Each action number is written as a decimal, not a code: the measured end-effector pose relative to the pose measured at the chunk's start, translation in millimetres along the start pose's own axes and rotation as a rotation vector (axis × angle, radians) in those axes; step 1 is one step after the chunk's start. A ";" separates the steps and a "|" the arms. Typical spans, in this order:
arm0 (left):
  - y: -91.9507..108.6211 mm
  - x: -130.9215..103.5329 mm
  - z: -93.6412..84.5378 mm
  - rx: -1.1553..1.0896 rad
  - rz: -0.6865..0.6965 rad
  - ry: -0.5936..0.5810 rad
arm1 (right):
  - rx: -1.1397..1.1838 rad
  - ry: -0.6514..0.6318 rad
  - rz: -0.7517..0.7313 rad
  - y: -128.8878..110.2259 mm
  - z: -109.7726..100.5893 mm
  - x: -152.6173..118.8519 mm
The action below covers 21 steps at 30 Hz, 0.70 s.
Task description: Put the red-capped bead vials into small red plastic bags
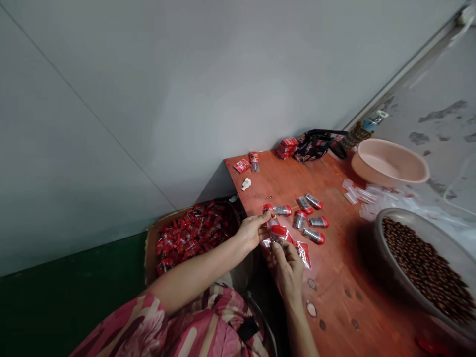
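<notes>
Over the table's near edge, my left hand (253, 233) pinches the top of a red-printed clear plastic packet (268, 210). My right hand (288, 267), fingers closed, grips a small red-capped clear bottle (278, 232) with dark contents, held at the packet; whether it is inside the packet I cannot tell. Beside my right hand lies another red packet (303, 254), partly covered. Just beyond my hands, several filled bottles with red ends (314, 235) lie on their sides on the table.
An orange-red table (342, 267) carries a bowl (386, 218) of brown beads, clear plastic tubes (366, 196), a pink basin (390, 163), a dark bag (314, 146) and stacked red packs (287, 148). Left of it stands a carton (150, 255) full of red packets, against the wall.
</notes>
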<state>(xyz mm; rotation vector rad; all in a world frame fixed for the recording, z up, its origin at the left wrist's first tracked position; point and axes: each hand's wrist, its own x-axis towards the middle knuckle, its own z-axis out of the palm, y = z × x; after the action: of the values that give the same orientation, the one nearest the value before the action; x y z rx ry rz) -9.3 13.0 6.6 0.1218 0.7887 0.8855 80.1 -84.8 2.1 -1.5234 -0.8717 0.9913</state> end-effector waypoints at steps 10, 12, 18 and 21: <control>-7.7 -13.4 11.1 0.087 0.040 -0.066 | 0.040 -0.024 0.017 -0.5 -9.4 -1.4; -9.0 -14.6 11.5 0.152 0.096 -0.105 | 0.035 -0.035 0.018 -1.2 -10.9 -1.3; -9.7 -17.3 14.1 0.274 0.165 -0.237 | 0.096 0.011 -0.031 5.1 -12.6 -0.8; -12.2 -16.7 13.7 0.323 0.121 -0.259 | 0.041 0.034 -0.066 6.5 -12.8 -1.7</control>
<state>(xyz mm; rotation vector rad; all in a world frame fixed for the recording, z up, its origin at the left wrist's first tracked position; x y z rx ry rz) 1.4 -4.2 21.0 0.5633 0.6804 0.8298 91.4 -92.3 -3.0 -1.4635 -0.8673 0.9273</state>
